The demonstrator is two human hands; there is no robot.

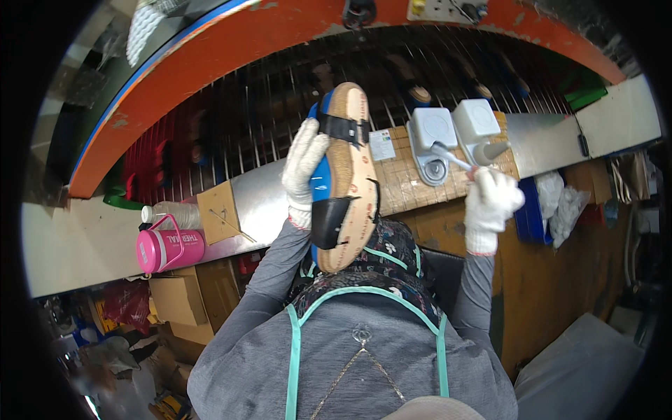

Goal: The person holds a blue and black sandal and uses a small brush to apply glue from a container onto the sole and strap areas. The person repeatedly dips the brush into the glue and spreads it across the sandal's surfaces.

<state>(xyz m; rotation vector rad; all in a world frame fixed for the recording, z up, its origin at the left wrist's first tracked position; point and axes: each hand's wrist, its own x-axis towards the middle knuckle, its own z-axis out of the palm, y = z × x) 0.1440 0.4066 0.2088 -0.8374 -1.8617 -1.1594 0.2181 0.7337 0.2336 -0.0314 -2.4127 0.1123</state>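
In a white knitted glove, my left hand [304, 164] is closed round the side of a sandal [355, 175] and holds it up in front of my chest. The sandal's pale underside faces up; black straps wrap over its edge, and a blue shoe last shows along its left side. My right hand [492, 203], also gloved, grips the handle of a brush [456, 159]. The brush's tip reaches over the round cup of a white dispenser [432, 131]. Beside it stands a second white dispenser [477, 120] with a grey cone [493, 150] at its front.
Both dispensers stand on a tape-covered board [400, 183] along a metal ledge. Beyond it runs a rack of metal rods [262, 133] under an orange arch [175, 87], with more shoes inside. A pink jug [171, 248] is at left; a blue bin [533, 213] hangs at right.
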